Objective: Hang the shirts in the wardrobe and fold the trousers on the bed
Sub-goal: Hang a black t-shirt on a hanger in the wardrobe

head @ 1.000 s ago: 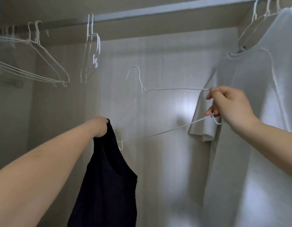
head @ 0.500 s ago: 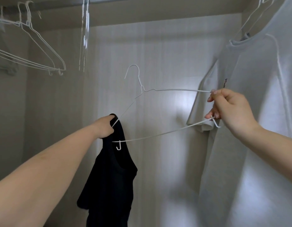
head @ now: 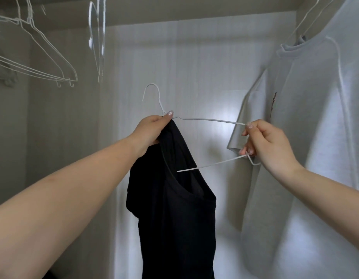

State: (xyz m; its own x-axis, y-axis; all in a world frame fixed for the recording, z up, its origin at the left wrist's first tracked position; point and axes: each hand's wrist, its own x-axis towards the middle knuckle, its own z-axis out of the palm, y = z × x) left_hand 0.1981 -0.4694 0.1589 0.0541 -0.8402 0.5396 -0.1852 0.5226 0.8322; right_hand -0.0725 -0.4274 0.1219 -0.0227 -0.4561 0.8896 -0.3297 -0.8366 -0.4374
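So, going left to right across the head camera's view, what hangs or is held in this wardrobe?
Empty hangers → two more hangers, edge-on → left hand gripping the black top → white hanger → right hand → grey T-shirt hanging.

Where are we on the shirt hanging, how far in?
Done: one pale shirt already hangs on the right. In hand: the left hand grips the black shirt, pulled over one end of a white hanger up to the neck; the right hand pinches the other end. Left: cover that end and hook it up. Spare hangers hang at upper left. No trousers or bed in view.
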